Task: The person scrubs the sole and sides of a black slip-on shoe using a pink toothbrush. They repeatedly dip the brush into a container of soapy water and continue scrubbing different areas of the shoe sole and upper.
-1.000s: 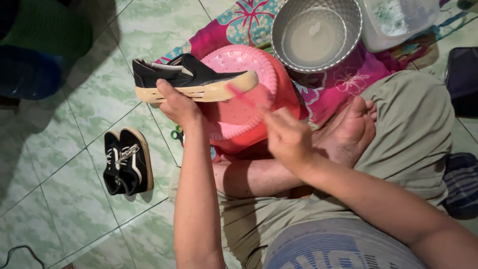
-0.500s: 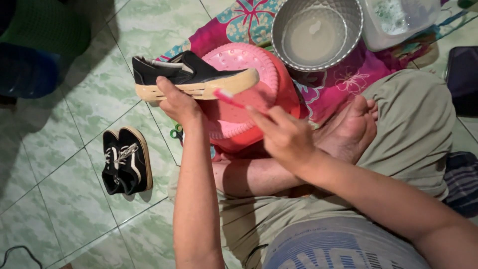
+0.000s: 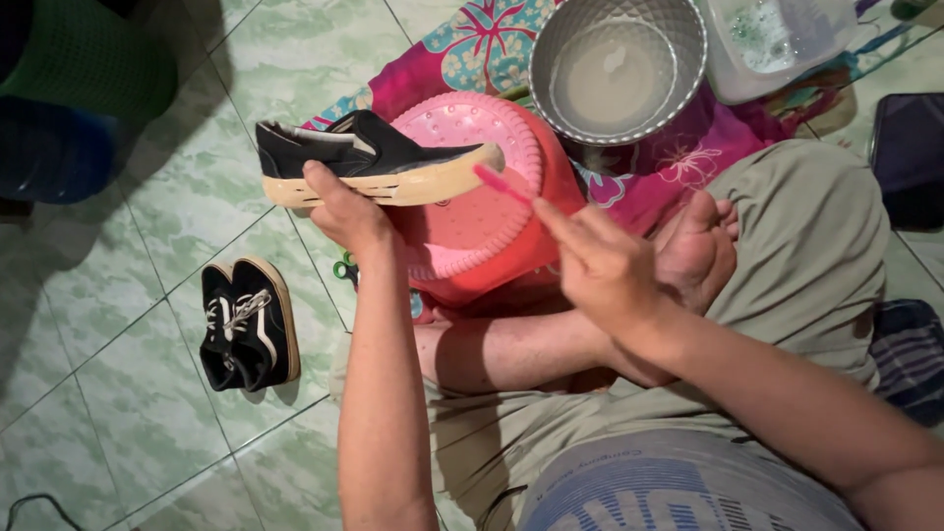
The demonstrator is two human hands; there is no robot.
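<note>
Above the pink stool (image 3: 472, 206), a black slip-on shoe (image 3: 374, 162) is held on its side by the left hand (image 3: 344, 211), the grip closed around its pale sole. A pink toothbrush (image 3: 501, 185) is pinched in the right hand (image 3: 600, 265), bristles near the toe. Short, firm strokes along the sole edge are judged best, the shoe kept steady.

Take the pink stool (image 3: 472, 197) as your landmark. Left of it the green tiled floor (image 3: 128, 374) lies open, with only a black shoe (image 3: 246, 324) on it. Behind the stool, a grey basin (image 3: 619, 69) and a clear tub (image 3: 777, 39) block the way. Right of it, your bare foot (image 3: 698, 251) and bent knee (image 3: 806, 246) close the passage.
</note>
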